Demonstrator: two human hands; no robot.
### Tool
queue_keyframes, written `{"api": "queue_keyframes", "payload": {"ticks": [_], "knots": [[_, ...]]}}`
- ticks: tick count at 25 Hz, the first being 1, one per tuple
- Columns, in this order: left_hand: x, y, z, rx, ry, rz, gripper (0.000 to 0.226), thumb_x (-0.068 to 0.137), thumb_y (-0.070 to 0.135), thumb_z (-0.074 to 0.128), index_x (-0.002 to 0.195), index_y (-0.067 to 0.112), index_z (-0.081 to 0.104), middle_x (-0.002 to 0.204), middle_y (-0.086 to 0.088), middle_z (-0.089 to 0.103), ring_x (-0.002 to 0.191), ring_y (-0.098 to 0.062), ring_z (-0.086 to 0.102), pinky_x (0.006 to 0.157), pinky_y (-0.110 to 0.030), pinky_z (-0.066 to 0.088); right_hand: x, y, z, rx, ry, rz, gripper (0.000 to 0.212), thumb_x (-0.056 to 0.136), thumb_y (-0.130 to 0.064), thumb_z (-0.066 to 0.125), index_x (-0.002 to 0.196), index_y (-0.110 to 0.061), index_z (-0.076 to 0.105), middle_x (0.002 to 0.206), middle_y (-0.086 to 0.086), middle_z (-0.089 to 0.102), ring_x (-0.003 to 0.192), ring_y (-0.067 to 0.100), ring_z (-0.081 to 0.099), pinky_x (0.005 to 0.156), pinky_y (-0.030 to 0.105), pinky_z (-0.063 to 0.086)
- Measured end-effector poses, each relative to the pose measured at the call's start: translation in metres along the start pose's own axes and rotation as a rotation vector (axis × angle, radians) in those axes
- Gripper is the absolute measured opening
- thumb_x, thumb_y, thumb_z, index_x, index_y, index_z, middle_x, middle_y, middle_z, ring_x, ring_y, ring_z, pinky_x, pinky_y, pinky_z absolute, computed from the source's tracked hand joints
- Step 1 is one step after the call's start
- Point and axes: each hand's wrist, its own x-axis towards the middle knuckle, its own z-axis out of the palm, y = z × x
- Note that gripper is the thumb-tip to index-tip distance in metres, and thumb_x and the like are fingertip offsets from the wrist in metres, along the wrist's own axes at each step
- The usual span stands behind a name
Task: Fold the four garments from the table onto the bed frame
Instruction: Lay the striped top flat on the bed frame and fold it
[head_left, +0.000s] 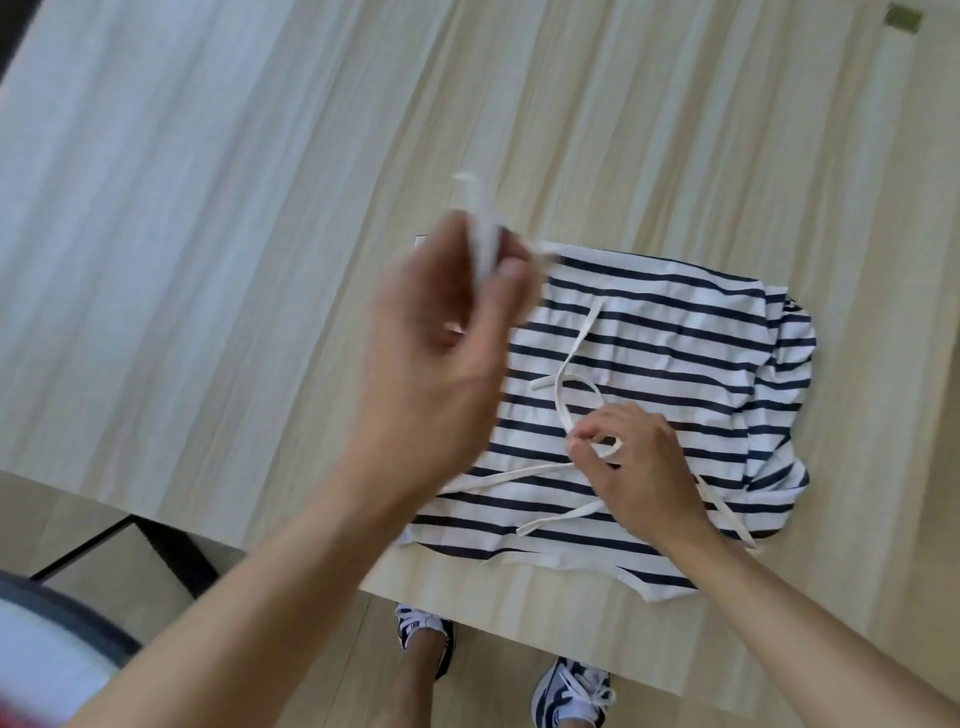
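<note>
Your striped garment (649, 374) lies flat on the pale wooden table (260, 260), near the edge closest to you, partly folded into a rough rectangle with bunched fabric along its right side. Its navy and white stripes run across from left to right, and its long white ties (571, 358) trail loose over the top.

Your left hand (441, 353) is raised above the garment's far-left corner, its grip closed on one white tie end (480, 228), which sticks up past your fingertips. The hand is blurred, so the exact pinch is hard to read. Your right hand (639, 467) rests low on the near-middle of the garment, its grip pinched together on a loop of tie at your fingertips.

What matters for the coming move is this: the loose tie runs diagonally from your right hand up towards your left, across the stripes. The slack lies between your two hands, on the cloth. Your right hand is nearer to the loops, so it looks best placed to gather them; your left likely needs to bring its end down and inward onto the garment so nothing dangles past the edge.

No bed frame shows here. Your shoes (571, 696) stand on the floor just below the table edge.
</note>
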Motion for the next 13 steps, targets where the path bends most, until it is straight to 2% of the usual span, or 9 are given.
{"api": "queue_keyframes", "payload": {"ticks": [1, 2, 4, 5, 7, 9, 11, 13], "knots": [[0.004, -0.009, 0.019, 0.102, -0.114, -0.031, 0.010, 0.103, 0.014, 0.055, 0.099, 0.006, 0.060, 0.090, -0.008, 0.069, 0.085, -0.029, 0.066, 0.069, -0.037, 0.052, -0.009, 0.004, 0.000, 0.022, -0.019, 0.012, 0.008, 0.088, -0.025, 0.067, 0.081, -0.025, 0.070, 0.091, -0.017, 0.068, 0.097, 0.000, 0.060, 0.093, 0.028, 0.042], [0.006, -0.023, 0.037, 0.252, -0.253, -0.093, 0.016, 0.103, 0.023, 0.057, 0.112, 0.009, 0.060, 0.101, -0.006, 0.071, 0.095, -0.026, 0.067, 0.079, -0.040, 0.054, -0.017, 0.009, -0.002, 0.055, -0.007, 0.043, 0.006, 0.088, -0.022, 0.068, 0.084, -0.026, 0.069, 0.099, -0.017, 0.066, 0.103, -0.001, 0.059, 0.094, 0.024, 0.042], [0.006, -0.059, 0.061, 0.667, -0.505, -0.232, 0.045, 0.102, 0.038, 0.054, 0.140, 0.016, 0.046, 0.131, -0.006, 0.063, 0.122, -0.027, 0.057, 0.102, -0.047, 0.047, -0.030, 0.024, -0.009, 0.126, 0.092, 0.167, 0.014, 0.089, -0.016, 0.069, 0.095, -0.028, 0.068, 0.111, -0.014, 0.060, 0.110, -0.002, 0.055, 0.096, 0.019, 0.042], [0.003, -0.076, 0.068, 0.849, -0.576, -0.290, 0.055, 0.101, 0.041, 0.051, 0.148, 0.016, 0.037, 0.141, -0.008, 0.056, 0.131, -0.029, 0.049, 0.110, -0.047, 0.040, -0.035, 0.032, -0.017, 0.133, 0.164, 0.257, 0.019, 0.088, -0.015, 0.070, 0.103, -0.027, 0.066, 0.117, -0.011, 0.056, 0.113, 0.001, 0.054, 0.097, 0.020, 0.042], [-0.007, -0.104, 0.072, 1.042, -0.631, -0.324, 0.063, 0.101, 0.043, 0.049, 0.154, 0.017, 0.028, 0.155, -0.011, 0.039, 0.143, -0.032, 0.034, 0.117, -0.048, 0.032, -0.040, 0.052, -0.035, 0.087, 0.307, 0.448, 0.037, 0.086, -0.015, 0.073, 0.121, -0.021, 0.060, 0.132, -0.003, 0.049, 0.122, 0.014, 0.051, 0.101, 0.026, 0.038], [-0.020, -0.127, 0.068, 1.090, -0.624, -0.327, 0.070, 0.101, 0.046, 0.048, 0.160, 0.020, 0.018, 0.168, -0.011, 0.017, 0.155, -0.033, 0.012, 0.125, -0.051, 0.019, -0.041, 0.079, -0.052, 0.048, 0.371, 0.674, 0.068, 0.083, -0.024, 0.077, 0.142, -0.018, 0.044, 0.150, 0.004, 0.034, 0.134, 0.025, 0.044, 0.109, 0.034, 0.035], [-0.034, -0.144, 0.060, 1.127, -0.609, -0.320, 0.077, 0.102, 0.050, 0.045, 0.163, 0.025, 0.006, 0.172, -0.008, -0.005, 0.158, -0.032, -0.010, 0.128, -0.052, 0.006, -0.039, 0.103, -0.062, 0.072, 0.338, 0.906, 0.100, 0.078, -0.040, 0.082, 0.155, -0.019, 0.022, 0.163, 0.007, 0.013, 0.146, 0.031, 0.029, 0.118, 0.047, 0.028], [-0.048, -0.155, 0.060, 1.158, -0.634, -0.208, 0.080, 0.101, 0.054, 0.040, 0.163, 0.026, -0.001, 0.170, -0.008, -0.017, 0.155, -0.031, -0.022, 0.128, -0.051, 0.000, -0.032, 0.114, -0.062, 0.184, 0.291, 1.033, 0.119, 0.073, -0.047, 0.084, 0.159, -0.020, 0.007, 0.167, 0.011, 0.003, 0.154, 0.028, 0.010, 0.122, 0.050, 0.021]]}}
